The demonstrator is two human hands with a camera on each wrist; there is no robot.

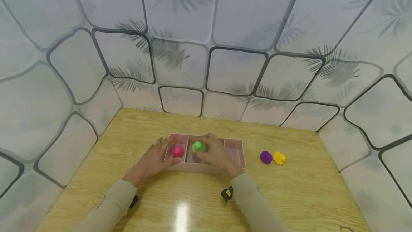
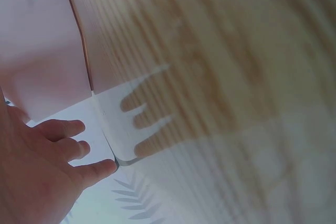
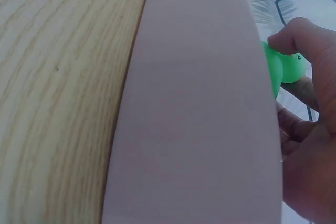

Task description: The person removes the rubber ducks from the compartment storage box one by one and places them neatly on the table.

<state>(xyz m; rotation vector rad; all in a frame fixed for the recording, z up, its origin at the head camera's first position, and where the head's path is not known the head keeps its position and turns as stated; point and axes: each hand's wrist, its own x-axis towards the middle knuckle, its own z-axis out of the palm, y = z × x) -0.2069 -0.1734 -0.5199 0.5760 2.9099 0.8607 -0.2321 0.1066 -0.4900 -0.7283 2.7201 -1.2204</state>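
Wooden desk (image 1: 289, 196), pink tray (image 1: 236, 153) lying crosswise.
Right hand (image 1: 215, 153) pinches green duck (image 1: 197, 146) over middle compartment; relaxed left hand (image 1: 154, 158) rests at tray's left edge beside pink duck (image 1: 177, 151).

- I see open counter (image 1: 180, 203) in front of the tray (image 1: 236, 153), between the two sleeves.
- My left grip (image 1: 154, 160) blocks the tray's left end; my right grip (image 1: 215, 153) covers its middle.
- The right compartment lies open from above.
- Purple duck (image 1: 265, 157) and yellow duck (image 1: 279, 158) sit touching, right of the tray, with a gap between.
- Walls (image 1: 206, 63) close the back and sides.
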